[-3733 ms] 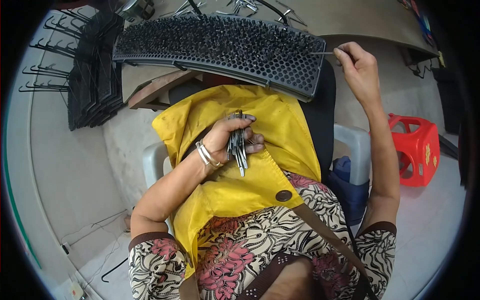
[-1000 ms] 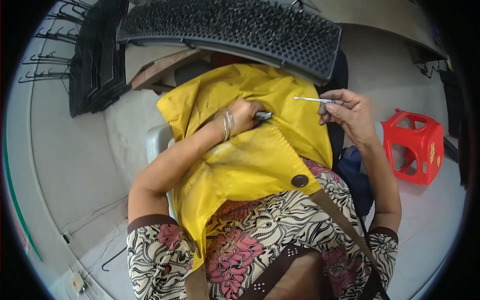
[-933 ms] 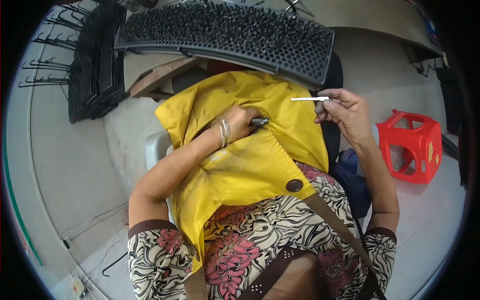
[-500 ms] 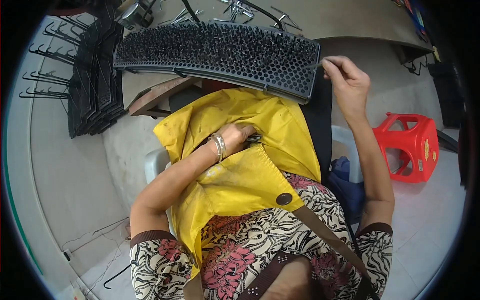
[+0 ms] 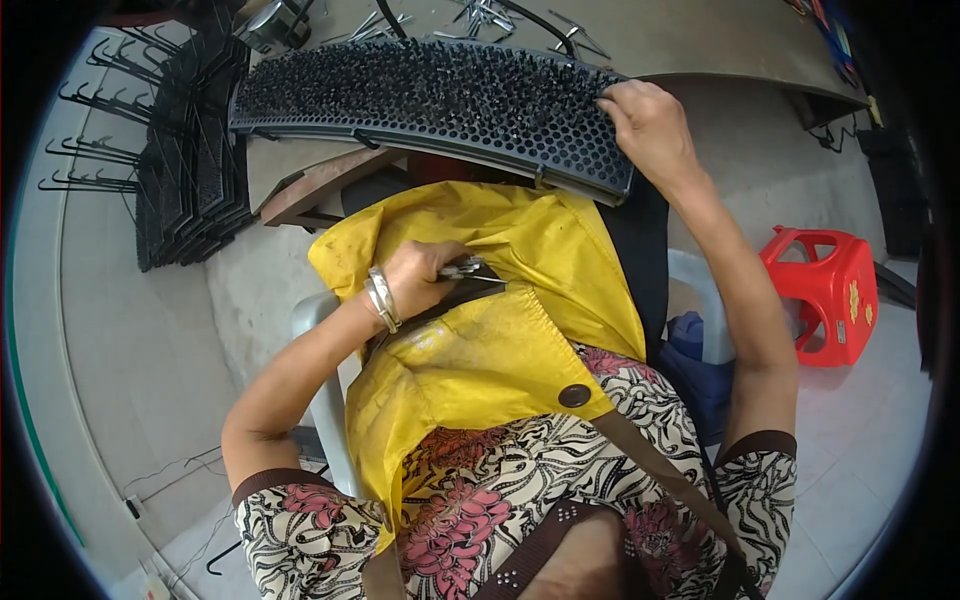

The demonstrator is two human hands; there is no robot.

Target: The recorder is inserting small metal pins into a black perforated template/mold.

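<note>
A long black perforated rack lies slanted across the bench edge in front of me, most of its holes filled with upright small dark pieces. Over its far right corner is my right hand, thumb and fingers pinched together; whatever is between them is hidden. My left hand, with silver bangles at the wrist, is closed around a small bunch of slim metal pieces above my lap. Their tips point right, over the yellow apron. The holes at the rack's right end have no pieces in them.
Loose metal rods and a metal cup rest on the bench. Stacked black racks with hooks hang at the left. A red plastic stool stands to the right, and a black rod arches over the bench.
My right hand has moved left and forward over the rack's corner; the thin piece seen in its pinch is now hidden. My left hand has shifted left, showing more of the metal pieces.
</note>
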